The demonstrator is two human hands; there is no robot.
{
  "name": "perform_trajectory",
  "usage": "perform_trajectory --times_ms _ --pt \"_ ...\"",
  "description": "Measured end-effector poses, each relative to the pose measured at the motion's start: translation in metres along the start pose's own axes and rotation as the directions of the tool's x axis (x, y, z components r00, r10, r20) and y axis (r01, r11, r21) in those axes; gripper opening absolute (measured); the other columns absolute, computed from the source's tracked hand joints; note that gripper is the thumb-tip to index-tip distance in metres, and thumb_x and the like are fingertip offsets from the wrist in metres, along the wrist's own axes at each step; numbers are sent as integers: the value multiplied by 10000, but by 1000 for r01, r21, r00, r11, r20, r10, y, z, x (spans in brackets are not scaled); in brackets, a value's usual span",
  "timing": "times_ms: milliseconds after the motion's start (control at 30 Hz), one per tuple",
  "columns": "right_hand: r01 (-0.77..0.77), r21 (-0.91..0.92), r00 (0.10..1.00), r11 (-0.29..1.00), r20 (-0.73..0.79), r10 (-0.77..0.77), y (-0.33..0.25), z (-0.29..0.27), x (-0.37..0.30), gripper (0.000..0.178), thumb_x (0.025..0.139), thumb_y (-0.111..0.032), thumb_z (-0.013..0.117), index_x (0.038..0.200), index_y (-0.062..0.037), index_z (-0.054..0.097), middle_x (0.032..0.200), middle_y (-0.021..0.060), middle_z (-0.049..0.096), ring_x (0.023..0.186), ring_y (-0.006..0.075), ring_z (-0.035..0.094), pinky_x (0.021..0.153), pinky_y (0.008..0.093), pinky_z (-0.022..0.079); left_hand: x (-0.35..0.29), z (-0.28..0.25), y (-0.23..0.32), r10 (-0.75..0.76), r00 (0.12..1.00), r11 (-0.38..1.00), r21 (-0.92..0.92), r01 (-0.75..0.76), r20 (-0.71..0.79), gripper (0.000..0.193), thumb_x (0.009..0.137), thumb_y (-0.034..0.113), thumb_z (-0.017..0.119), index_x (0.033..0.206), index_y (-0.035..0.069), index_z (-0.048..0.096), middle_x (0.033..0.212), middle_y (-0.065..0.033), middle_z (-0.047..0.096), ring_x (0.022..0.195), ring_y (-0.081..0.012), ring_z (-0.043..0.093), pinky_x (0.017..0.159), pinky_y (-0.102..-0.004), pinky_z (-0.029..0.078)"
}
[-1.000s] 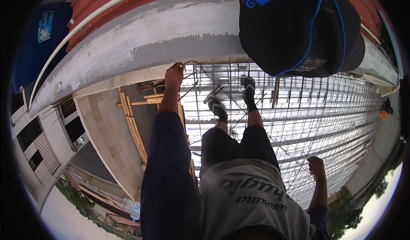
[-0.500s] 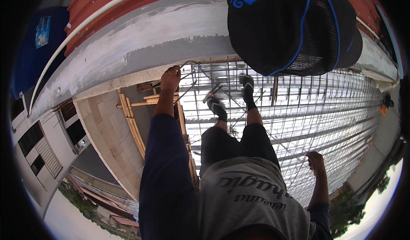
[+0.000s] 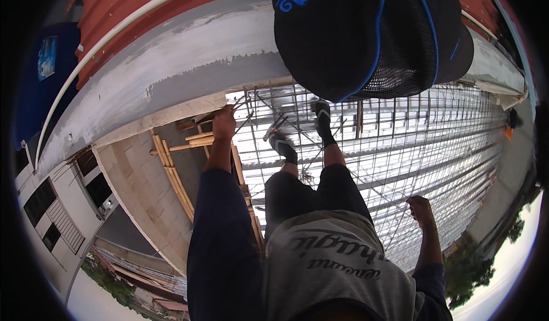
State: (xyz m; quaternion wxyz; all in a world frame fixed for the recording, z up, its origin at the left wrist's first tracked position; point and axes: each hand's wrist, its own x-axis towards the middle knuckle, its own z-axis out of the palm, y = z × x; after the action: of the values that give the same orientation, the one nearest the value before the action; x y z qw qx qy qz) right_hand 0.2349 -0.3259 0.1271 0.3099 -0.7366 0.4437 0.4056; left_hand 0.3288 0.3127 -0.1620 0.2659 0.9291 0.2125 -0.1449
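Observation:
My left hand (image 3: 225, 123) reaches forward at the left edge of the steel bar grid (image 3: 394, 144), just below the concrete ledge. Its fingers are closed, and a thin dark rod (image 3: 241, 99) sticks out past them. My right hand (image 3: 421, 209) hovers low over the right part of the grid. Those fingers are curled together, and whatever they hold is too small to make out. Between the bars by my left shoe (image 3: 282, 146) is a blurred, dark two-pronged piece (image 3: 279, 122). My right shoe (image 3: 323, 118) stands on the grid, over bright ribbed metal sheeting.
A grey plastered wall (image 3: 217, 64) runs along the front, with a white pipe (image 3: 131, 24) above it. A black cap with blue piping (image 3: 337, 41) fills the upper middle. Bamboo poles (image 3: 171, 166) stand in a gap to the left, beside a block wall (image 3: 137, 178).
The whole view has shifted slightly left. My left hand has drawn back a little from the ledge. My right hand stays in about the same place, still curled.

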Motion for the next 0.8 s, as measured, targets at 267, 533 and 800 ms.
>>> perform_trajectory --times_ms 267,533,800 --pt "94 -46 995 995 20 -93 1 0 7 153 862 -206 617 815 -60 623 563 -24 468 425 61 412 371 238 322 14 -14 -17 109 994 994 31 -108 -29 128 929 185 524 997 111 603 847 -193 660 798 -400 641 685 -481 521" --pt "79 -52 997 996 17 -78 4 3 9 143 854 -222 623 813 -85 623 565 -32 468 433 55 410 376 232 319 14 -9 1 191 981 981 -34 -192 -42 127 913 146 530 1002 110 612 864 -174 662 837 -374 642 715 -452 519" --pt "118 -87 992 989 44 -114 -5 14 8 154 849 -220 616 760 -94 608 566 -36 466 432 57 400 380 234 310 9 -7 20 -26 1000 997 -76 26 10 226 910 180 539 1114 124 618 966 -173 671 901 -358 642 775 -440 510"
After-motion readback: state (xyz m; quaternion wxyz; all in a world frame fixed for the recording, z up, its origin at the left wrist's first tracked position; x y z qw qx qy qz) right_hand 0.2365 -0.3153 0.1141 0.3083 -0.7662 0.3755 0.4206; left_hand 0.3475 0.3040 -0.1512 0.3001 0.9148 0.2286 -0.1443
